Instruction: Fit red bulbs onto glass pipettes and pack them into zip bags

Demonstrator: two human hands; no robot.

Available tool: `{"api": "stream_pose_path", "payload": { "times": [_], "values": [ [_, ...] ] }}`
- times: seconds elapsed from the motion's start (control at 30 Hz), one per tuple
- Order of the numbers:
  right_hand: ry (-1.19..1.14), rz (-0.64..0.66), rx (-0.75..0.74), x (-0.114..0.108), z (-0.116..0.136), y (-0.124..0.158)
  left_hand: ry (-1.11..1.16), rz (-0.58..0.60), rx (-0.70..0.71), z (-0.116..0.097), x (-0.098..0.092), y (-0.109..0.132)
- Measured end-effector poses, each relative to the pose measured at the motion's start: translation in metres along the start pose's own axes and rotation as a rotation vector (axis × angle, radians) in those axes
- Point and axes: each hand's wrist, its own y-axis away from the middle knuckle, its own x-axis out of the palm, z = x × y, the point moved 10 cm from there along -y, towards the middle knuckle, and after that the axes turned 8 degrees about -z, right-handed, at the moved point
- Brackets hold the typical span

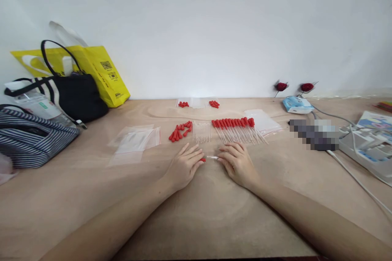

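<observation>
One red bulb [203, 159] in closed left fingers [194, 156], one tube [212, 157] in closed right fingers [225, 156]; droppers [233, 122] just beyond the latter.

Can see only a sliver of the red bulb [203, 159] beside the fingers of the left hand [185, 166]; lose the right end of the clear tube [212, 157] under the right hand [237, 162]. Can't quite judge contact between bulb and tube. Lose 2 forearms [122, 214] and the striped bag [33, 142] past picture edges, a dark object [314, 133] to pixel blocks.

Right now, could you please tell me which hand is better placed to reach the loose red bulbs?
Likely the left hand: it lies nearest the loose red bulbs, while the right hand is by the red-topped droppers. The left does grip a red piece, though.
</observation>
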Motion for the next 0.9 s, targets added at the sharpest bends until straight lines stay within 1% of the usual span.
{"api": "stream_pose_path", "payload": {
  "times": [0.17,0.3,0.53,0.67,0.8,0.9],
  "values": [
    [0.005,-0.005,-0.001,-0.002,0.006,0.001,0.003,-0.04,0.011,-0.002,-0.004,-0.001],
    [0.017,-0.04,0.0,-0.005,0.011,0.002,0.022,-0.064,-0.009,-0.001,-0.005,-0.001],
    [0.074,-0.075,-0.051,-0.006,0.023,0.003,0.06,-0.045,-0.145,0.005,-0.006,-0.004],
    [0.02,-0.074,-0.091,-0.006,0.027,0.003,0.085,-0.038,-0.195,0.007,-0.007,-0.005],
    [-0.045,-0.083,-0.134,-0.009,0.029,0.003,0.121,-0.04,-0.196,0.006,-0.009,-0.005],
    [-0.026,-0.08,-0.184,-0.01,0.031,0.003,0.141,-0.014,-0.164,0.002,-0.008,-0.005]
  ]
}}
